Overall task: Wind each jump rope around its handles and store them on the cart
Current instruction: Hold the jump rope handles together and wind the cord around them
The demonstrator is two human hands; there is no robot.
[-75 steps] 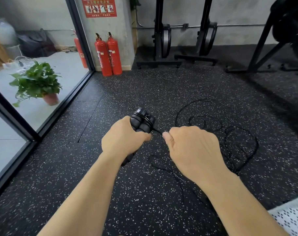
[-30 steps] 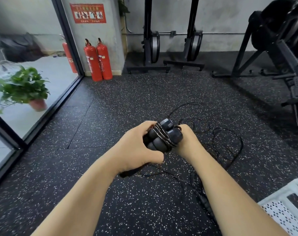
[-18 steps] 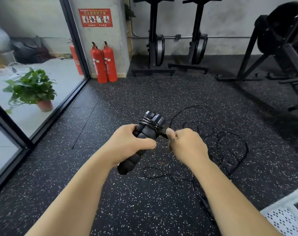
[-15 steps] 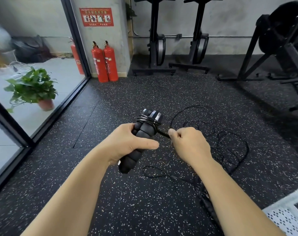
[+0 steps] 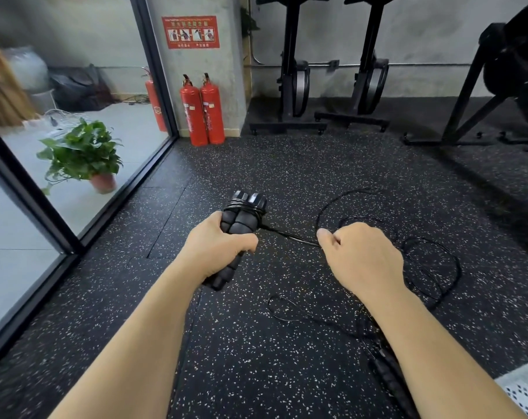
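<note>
The left hand [image 5: 217, 246] was clamped round a pair of black foam jump-rope handles [image 5: 241, 219], held nearly upright side by side, with a few turns of rope wound near their tops. The right hand [image 5: 362, 255] pinched the thin black cord [image 5: 290, 235], which stretched taut from the handles. Loose loops [image 5: 432, 267] lay on the speckled rubber floor [image 5: 256, 358] beyond it.

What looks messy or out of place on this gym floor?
Loose black rope sprawls in tangled loops on the floor beside the right hand; another handle lies by that forearm. Nothing looks damaged.
</note>
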